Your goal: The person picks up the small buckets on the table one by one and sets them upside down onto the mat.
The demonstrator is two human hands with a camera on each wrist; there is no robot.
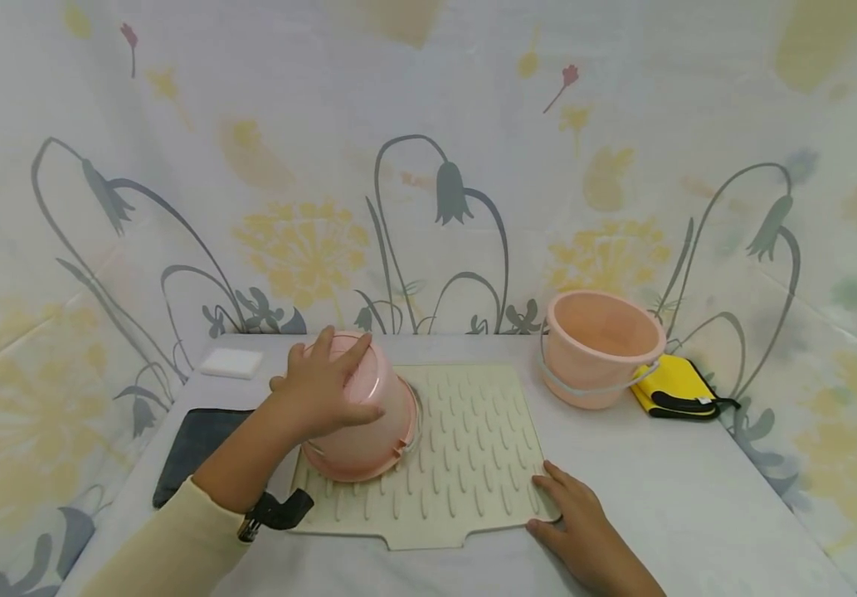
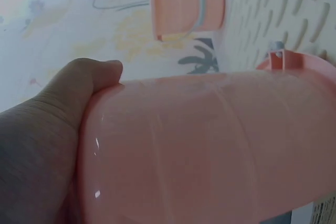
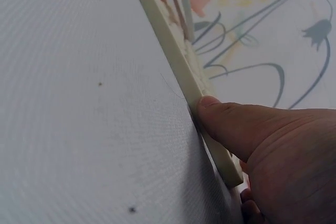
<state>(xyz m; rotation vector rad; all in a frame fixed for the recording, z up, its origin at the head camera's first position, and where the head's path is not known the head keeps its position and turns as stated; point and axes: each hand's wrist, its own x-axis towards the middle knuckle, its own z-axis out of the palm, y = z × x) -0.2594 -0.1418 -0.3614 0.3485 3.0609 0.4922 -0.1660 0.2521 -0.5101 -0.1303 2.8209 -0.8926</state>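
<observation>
A pink bucket (image 1: 372,435) stands upside down on the left part of a cream ridged draining mat (image 1: 465,448). My left hand (image 1: 323,390) grips it from above, fingers spread over its base and thumb along the side. In the left wrist view that thumb bends over the edge of the bucket's base (image 2: 199,145). At the mat's front right corner, my right hand (image 1: 581,522) holds the corner between thumb and fingers. The right wrist view has the thumb (image 3: 226,119) pressed to the mat's edge (image 3: 168,51), the other fingers mostly hidden.
A second pink bucket (image 1: 596,365) stands upright at the back right, beside a folded yellow and black cloth (image 1: 670,385). A white block (image 1: 231,362) lies at the back left. Partly under my left forearm is a dark flat pad (image 1: 200,444). A floral curtain (image 1: 428,166) hangs behind the table.
</observation>
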